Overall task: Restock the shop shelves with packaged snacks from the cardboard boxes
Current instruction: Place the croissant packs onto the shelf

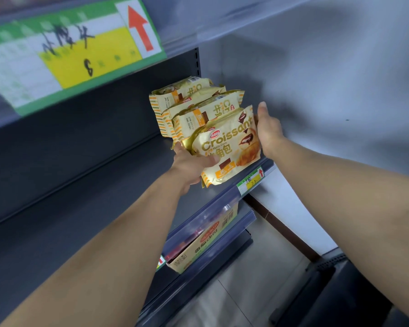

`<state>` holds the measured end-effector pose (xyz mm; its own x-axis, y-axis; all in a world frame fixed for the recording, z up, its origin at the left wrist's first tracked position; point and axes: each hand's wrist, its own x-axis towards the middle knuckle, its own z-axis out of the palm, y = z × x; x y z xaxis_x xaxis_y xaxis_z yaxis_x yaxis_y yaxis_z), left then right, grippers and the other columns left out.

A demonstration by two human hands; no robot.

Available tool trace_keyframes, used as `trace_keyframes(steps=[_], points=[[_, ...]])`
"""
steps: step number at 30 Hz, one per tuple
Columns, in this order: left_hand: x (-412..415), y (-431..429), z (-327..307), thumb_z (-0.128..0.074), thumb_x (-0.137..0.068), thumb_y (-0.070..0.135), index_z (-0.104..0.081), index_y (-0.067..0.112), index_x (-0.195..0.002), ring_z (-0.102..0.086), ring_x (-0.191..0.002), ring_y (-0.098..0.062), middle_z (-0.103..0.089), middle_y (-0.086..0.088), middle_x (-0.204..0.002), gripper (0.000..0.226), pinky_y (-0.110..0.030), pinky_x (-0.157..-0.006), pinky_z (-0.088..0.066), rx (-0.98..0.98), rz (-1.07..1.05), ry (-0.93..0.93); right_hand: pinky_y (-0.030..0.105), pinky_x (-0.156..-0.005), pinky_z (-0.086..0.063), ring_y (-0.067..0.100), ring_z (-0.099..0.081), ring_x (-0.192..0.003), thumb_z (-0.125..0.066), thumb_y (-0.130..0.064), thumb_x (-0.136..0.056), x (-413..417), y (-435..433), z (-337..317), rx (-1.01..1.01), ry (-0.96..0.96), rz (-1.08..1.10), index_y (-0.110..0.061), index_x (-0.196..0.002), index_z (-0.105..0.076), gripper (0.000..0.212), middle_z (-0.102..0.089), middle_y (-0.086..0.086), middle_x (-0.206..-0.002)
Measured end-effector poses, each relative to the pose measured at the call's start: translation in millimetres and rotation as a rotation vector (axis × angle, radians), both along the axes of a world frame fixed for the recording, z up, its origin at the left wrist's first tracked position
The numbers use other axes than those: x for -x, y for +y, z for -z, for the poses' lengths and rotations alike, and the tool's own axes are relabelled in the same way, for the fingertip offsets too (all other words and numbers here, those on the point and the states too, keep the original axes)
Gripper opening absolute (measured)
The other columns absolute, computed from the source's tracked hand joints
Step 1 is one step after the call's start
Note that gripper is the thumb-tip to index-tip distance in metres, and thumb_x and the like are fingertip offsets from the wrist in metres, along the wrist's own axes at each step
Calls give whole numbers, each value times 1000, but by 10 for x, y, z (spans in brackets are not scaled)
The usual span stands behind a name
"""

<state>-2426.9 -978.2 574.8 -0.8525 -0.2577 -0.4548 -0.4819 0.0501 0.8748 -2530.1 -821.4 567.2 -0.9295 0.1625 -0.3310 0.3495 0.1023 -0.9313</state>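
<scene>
View from a head-worn camera looking down along 2 bare forearms that reach into a dark grey shop shelf [80, 173]. At the right end of this shelf, beside a pale wall [316, 79], stands a row of cream and gold croissant packets [189, 100], at least 3 of them, upright and overlapping one behind another. The front packet [227, 147], printed "Croissant", is tilted and sits at the shelf's front edge. The left hand [191, 166] grips its lower left part, with the thumb curled across the printed face. The right hand [268, 128] lies against the packet's upper right edge, thumb straight and pointing up; its fingers are hidden behind the packet, so I cannot tell whether they are curled. A small green and yellow price label [252, 180] sits on the shelf edge just below the packet. A large, blurred price label [64, 55] with a red arrow hangs on the shelf above. On the shelf below rests a cardboard box [206, 241] with red printing.
</scene>
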Motion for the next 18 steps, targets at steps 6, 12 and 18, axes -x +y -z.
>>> trace_keyframes(steps=[6,12,18], points=[[-308,-137,-251,-76,-79,27,-16,16,-146,-45,-113,-16,-42,2,-133,91,-34,-89,-42,121,-4,15,31,-80,-47,16,-57,-80,-30,-47,-99,-293,-12,-162,-57,190,111,-13,-107,-60,45,-54,-6,-74],[-932,-285,-607,-65,-88,28,-14,12,-150,-39,-99,-12,-41,2,-121,82,-30,-85,-42,192,-45,33,34,-80,-51,24,-63,-94,-39,-44,-96,-836,-263,-493,-151,354,63,-20,-94,-59,31,-66,6,-101],[-1791,-558,-844,-63,-89,28,-24,10,-148,-38,-66,-2,-49,3,-99,73,-33,-84,-46,257,-123,53,27,-77,-39,17,-52,-87,-44,-31,-97,-1723,-828,-699,-143,451,-132,-12,-102,-63,28,-56,-3,-85]])
